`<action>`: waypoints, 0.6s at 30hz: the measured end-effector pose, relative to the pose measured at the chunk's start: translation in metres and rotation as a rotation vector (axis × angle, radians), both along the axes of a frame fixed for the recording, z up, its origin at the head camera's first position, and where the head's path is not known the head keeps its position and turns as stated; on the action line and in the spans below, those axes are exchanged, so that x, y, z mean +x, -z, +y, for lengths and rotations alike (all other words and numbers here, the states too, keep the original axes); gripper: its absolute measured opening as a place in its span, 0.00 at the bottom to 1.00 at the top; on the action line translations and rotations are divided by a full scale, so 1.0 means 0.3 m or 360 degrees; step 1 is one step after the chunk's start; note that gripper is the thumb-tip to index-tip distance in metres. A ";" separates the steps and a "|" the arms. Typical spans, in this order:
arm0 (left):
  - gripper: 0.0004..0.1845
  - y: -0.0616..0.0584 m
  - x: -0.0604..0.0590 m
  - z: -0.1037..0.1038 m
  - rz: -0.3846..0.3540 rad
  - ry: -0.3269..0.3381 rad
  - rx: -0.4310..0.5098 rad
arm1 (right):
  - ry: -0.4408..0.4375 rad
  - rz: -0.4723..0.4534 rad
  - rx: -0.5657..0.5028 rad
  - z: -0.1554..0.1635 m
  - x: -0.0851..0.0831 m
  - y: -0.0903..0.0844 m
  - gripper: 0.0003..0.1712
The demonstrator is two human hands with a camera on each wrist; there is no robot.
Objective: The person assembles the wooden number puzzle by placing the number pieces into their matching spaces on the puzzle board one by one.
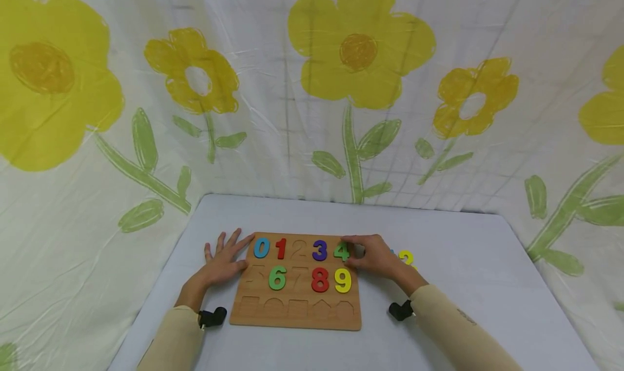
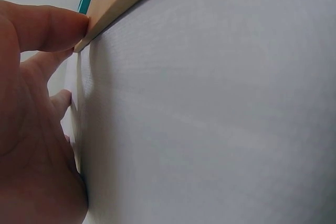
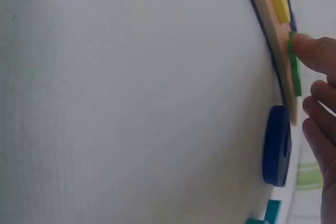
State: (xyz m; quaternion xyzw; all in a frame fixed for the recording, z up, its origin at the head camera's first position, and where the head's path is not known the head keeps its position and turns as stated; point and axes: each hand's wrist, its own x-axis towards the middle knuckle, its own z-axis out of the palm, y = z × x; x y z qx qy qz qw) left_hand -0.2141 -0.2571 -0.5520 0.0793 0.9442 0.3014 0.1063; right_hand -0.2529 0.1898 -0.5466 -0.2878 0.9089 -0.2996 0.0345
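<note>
A wooden number puzzle board [image 1: 295, 319] lies on the table. Spread fingers of my left hand [image 1: 221, 265] rest along its left side, the thumb [image 2: 63, 29] and index finger touching the edge. At the top right corner, my right hand [image 1: 377, 256] pinches the green number 4 [image 1: 340, 252] at its recess; whether the piece sits fully flat I cannot tell. Blue 0 [image 1: 261, 247], red 1 [image 1: 280, 248] and purple 3 [image 1: 319, 250] lie in the top row. Green 6 [image 1: 277, 278], red 8 [image 1: 320, 280] and yellow 9 [image 1: 343, 280] lie in the middle row.
A yellow number piece [image 1: 405, 256] lies right of the board, partly hidden by my right hand. The right wrist view shows a dark blue piece [image 3: 275, 145] beside the board and a teal piece [image 3: 272, 211]. A flowered curtain [image 1: 263, 160] hangs behind the table.
</note>
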 end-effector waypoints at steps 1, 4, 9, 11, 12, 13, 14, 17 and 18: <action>0.41 0.000 0.000 0.001 -0.0005 0.0001 -0.0008 | 0.0008 0.0002 -0.0004 0.006 0.002 -0.007 0.35; 0.40 0.004 -0.002 0.000 -0.0005 0.0000 -0.0023 | 0.0023 0.0006 -0.0025 0.029 0.009 -0.031 0.36; 0.40 0.002 0.003 0.000 0.0021 -0.0013 0.0010 | 0.0013 0.0031 -0.0061 0.082 0.022 -0.075 0.36; 0.40 0.003 0.004 -0.001 0.0041 -0.0021 0.0030 | 0.0005 0.0040 -0.0094 0.108 0.031 -0.094 0.36; 0.40 0.004 0.004 -0.001 0.0048 -0.0022 0.0033 | 0.0001 0.0038 -0.0112 0.121 0.036 -0.104 0.35; 0.40 0.004 0.004 -0.001 0.0052 -0.0022 0.0034 | -0.0003 0.0035 -0.0130 0.135 0.042 -0.114 0.35; 0.40 0.003 0.004 0.000 0.0055 -0.0022 0.0038 | -0.0009 0.0030 -0.0153 0.150 0.047 -0.123 0.35; 0.40 0.001 0.003 0.003 0.0039 -0.0026 0.0029 | -0.0027 -0.0012 -0.0214 0.194 0.067 -0.156 0.36; 0.40 -0.001 0.002 0.002 0.0030 -0.0021 0.0020 | -0.0023 -0.0023 -0.0219 0.210 0.073 -0.163 0.36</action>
